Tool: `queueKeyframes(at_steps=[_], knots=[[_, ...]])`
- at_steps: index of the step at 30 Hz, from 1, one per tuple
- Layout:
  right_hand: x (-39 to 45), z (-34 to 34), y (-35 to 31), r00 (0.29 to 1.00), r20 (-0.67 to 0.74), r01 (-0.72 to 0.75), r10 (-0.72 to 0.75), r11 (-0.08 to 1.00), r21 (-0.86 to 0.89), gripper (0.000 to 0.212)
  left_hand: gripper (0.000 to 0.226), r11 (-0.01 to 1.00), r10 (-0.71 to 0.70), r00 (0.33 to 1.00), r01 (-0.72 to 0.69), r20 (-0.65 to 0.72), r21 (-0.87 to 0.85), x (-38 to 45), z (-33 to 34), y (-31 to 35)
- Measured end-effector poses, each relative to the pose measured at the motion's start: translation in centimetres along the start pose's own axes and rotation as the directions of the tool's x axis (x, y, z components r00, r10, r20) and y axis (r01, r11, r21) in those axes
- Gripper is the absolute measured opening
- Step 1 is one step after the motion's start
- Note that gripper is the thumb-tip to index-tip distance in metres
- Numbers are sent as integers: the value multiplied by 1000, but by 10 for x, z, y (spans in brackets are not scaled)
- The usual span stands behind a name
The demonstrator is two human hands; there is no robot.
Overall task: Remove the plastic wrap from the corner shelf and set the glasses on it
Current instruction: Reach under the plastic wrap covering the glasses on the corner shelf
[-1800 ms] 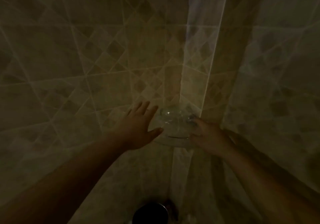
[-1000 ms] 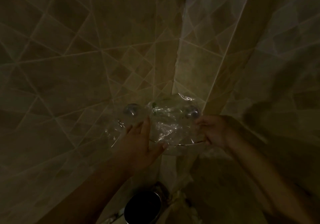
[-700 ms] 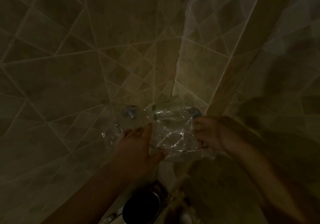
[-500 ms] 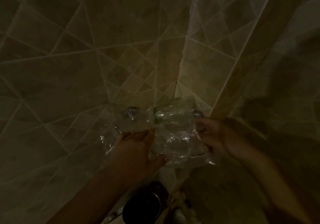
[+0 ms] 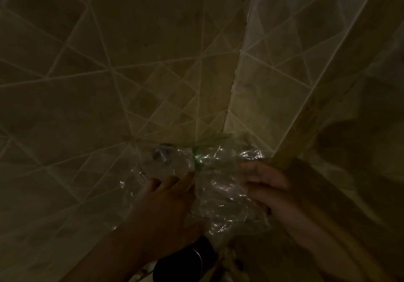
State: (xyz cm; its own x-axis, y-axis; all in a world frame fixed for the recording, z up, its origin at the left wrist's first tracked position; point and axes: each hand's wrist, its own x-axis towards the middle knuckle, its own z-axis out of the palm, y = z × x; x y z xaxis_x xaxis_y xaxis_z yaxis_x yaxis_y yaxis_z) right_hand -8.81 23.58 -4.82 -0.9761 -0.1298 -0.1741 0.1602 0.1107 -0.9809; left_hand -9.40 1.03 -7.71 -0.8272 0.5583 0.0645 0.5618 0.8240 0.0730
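The scene is dim. Crinkled clear plastic wrap [image 5: 220, 192] covers the corner shelf, which is mostly hidden under it in the corner of two tiled walls. My left hand [image 5: 168, 203] grips the wrap's left side, fingers curled into the film. My right hand [image 5: 264, 185] holds the wrap's right side, fingers closed over it. A round metal wall mount [image 5: 162, 153] of the shelf shows at the upper left, and a small green mark [image 5: 197, 157] glints through the wrap. No glasses are visible.
Beige tiled walls [image 5: 109, 85] with diagonal grout lines meet at a corner seam [image 5: 236, 85] straight above the shelf. A dark round container with a metal rim [image 5: 181, 264] stands below the shelf, between my forearms.
The wrap has bunched up and come looser from the shelf. Both hands have closed on it and drawn it down and towards me. The view has moved closer.
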Motion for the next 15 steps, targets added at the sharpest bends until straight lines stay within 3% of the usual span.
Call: queueKeyframes(at_steps=[4, 8, 10, 15], knots=[[3, -4, 7, 993, -114, -5, 18, 994, 113, 45, 72, 1000, -14, 1000, 15, 25, -28, -1, 3, -5], [4, -4, 10, 980, -195, -10, 47, 982, 187, 15, 71, 995, -1, 1000, 3, 20, -102, -4, 4, -10], [4, -3, 9, 978, -201, -14, 58, 977, 213, 14, 66, 988, -14, 1000, 14, -2, -156, -5, 3, -10], [6, -3, 4, 947, -314, -28, 63, 993, 115, 17, 53, 987, -50, 994, 34, -98, -157, -5, 3, 4]])
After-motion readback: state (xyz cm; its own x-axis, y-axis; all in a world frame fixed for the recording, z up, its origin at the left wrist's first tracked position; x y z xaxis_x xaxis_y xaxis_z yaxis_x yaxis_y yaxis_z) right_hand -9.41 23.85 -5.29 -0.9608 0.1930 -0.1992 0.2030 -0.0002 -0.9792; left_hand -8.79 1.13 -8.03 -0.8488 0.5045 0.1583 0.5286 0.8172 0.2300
